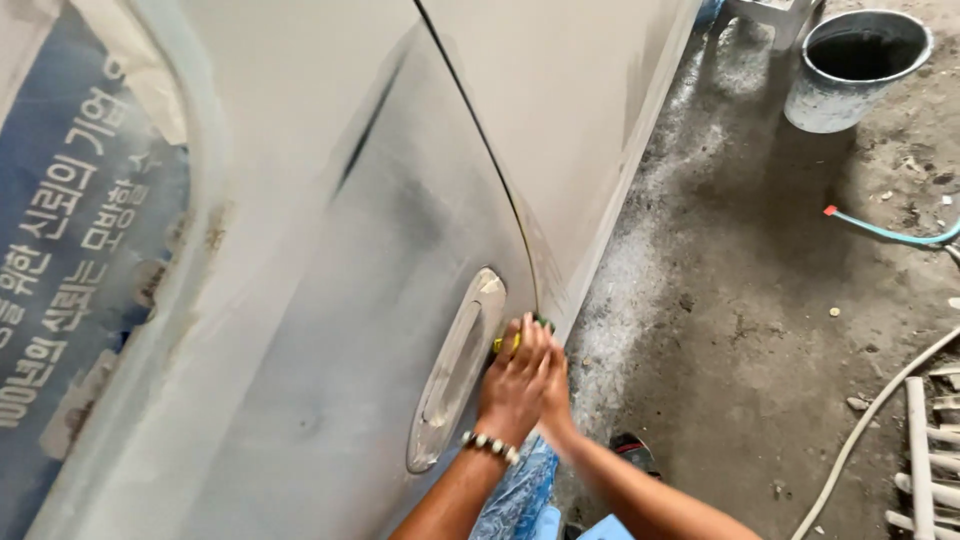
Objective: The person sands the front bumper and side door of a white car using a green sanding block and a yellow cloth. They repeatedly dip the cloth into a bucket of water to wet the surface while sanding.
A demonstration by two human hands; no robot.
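Small yellow-and-green sanding pad (512,340), mostly hidden, pressed flat to the grey primed car panel (330,300) just right of the recessed door-handle pocket (455,375), close beside the dark door seam (500,190). Left hand (512,385) on top of the pad, fingers together and clamped down on it; beaded bracelet (490,446) at the wrist. Right hand (556,392) overlapping the left from the right side, fingers together, bearing on the same spot; own grip on the pad not discernible behind the left hand.

Panel surface: dull, matt, pale grey over most of the area, with darker smudged bands above and left of the pocket and rust-coloured flecks along the left edge near the blue masking sheet (70,250). Judgement: sanding well advanced on the broad faces, detail work around the pocket and seam in hand; darker patches and edge spots apparently left to level.

Surroundings: dusty concrete floor (740,320) to the right, grey bucket (855,65) at far right, turquoise hose (890,232) and white hose (870,420) across the floor, white slatted frame (925,455) at near right.
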